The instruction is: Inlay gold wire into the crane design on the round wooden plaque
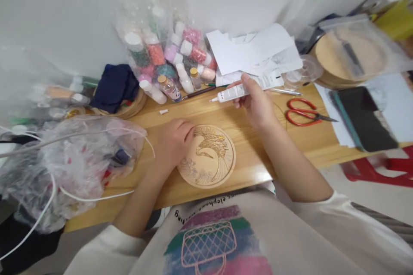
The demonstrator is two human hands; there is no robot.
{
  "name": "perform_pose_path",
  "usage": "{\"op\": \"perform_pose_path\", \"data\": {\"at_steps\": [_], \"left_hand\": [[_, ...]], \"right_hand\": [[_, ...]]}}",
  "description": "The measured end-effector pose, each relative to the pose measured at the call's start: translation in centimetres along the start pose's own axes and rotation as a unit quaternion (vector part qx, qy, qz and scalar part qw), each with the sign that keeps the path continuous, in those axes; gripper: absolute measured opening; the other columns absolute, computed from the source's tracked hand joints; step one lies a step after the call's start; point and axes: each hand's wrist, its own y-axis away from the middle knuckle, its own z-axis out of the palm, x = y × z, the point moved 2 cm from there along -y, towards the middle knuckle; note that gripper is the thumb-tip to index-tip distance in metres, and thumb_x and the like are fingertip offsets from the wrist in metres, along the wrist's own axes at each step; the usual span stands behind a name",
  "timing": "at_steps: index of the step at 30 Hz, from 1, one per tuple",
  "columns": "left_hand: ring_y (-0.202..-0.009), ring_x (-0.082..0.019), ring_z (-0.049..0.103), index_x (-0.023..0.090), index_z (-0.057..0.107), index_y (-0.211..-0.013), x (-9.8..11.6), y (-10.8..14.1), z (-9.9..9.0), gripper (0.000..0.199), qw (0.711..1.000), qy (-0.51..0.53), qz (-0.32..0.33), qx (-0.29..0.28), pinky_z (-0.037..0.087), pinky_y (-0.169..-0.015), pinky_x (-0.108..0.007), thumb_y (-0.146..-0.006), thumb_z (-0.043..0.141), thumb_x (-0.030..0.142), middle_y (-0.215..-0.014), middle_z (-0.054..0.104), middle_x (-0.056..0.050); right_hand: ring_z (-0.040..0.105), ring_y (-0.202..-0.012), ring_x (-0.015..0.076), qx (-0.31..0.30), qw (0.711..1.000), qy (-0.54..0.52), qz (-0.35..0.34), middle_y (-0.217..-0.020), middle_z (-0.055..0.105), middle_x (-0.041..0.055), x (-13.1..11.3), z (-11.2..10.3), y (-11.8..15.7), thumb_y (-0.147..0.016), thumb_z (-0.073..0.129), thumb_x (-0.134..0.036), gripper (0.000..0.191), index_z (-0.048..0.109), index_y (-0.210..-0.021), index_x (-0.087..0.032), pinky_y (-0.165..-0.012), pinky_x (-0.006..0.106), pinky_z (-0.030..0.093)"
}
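Observation:
My right hand (256, 101) is closed around a white glue tube (237, 92) with a narrow nozzle, held above the table and pointing left. My left hand (176, 142) rests on the left edge of a round wooden plaque (206, 176), its fingers bent over the rim; whether they grip it I cannot tell. On the plaque is a carved bird (214, 144) among lines and swirls, with a small yellow patch near its upper right. A small white cap (163, 111) lies on the table just beyond my left hand.
Behind stand small bottles (170, 88) and a bag of bead jars (156, 53). Red-handled scissors (305, 113) and a phone (366, 118) lie to the right. Crumpled plastic bags (80, 159) and white cables (97, 199) cover the left side. Paper sheets (254, 51) lie at the back.

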Motion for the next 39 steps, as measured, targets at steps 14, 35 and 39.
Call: {"op": "perform_pose_path", "data": {"at_steps": [14,35,39], "left_hand": [[-0.085,-0.017,0.065,0.019,0.071,-0.089,-1.0,-1.3,0.3,0.020,0.994,0.073,0.068,-0.049,0.054,-0.078,-0.030,-0.094,0.052,0.018,-0.088,0.071,-0.004],[-0.086,-0.016,0.067,0.014,0.071,-0.094,-0.5,-8.0,2.7,0.014,0.925,0.342,-0.125,-0.105,0.054,-0.081,-0.031,-0.089,0.060,0.021,-0.096,0.073,-0.008],[-0.065,-0.012,0.066,0.012,0.073,-0.087,0.4,-11.4,4.4,0.012,0.828,0.498,-0.095,-0.240,0.054,-0.063,-0.025,-0.081,0.072,0.023,-0.076,0.072,-0.005]], "right_hand": [[0.045,-0.042,0.0087,-0.003,0.999,0.039,-0.025,-0.065,0.064,0.0015,0.6,-0.7,-0.6,-0.076,0.064,-0.067,0.048,0.062,-0.066,-0.020,-0.036,0.025,0.035],[0.048,-0.038,0.0080,0.038,0.996,0.006,-0.085,-0.058,0.061,-0.0006,-4.0,-1.3,1.8,-0.081,0.060,-0.066,0.049,0.067,-0.071,-0.018,-0.034,0.023,0.034],[0.049,-0.034,0.0110,0.046,0.998,0.022,-0.032,-0.042,0.053,-0.0021,-3.7,-1.5,4.7,-0.084,0.056,-0.063,0.049,0.071,-0.073,-0.018,-0.034,0.024,0.033]]}}
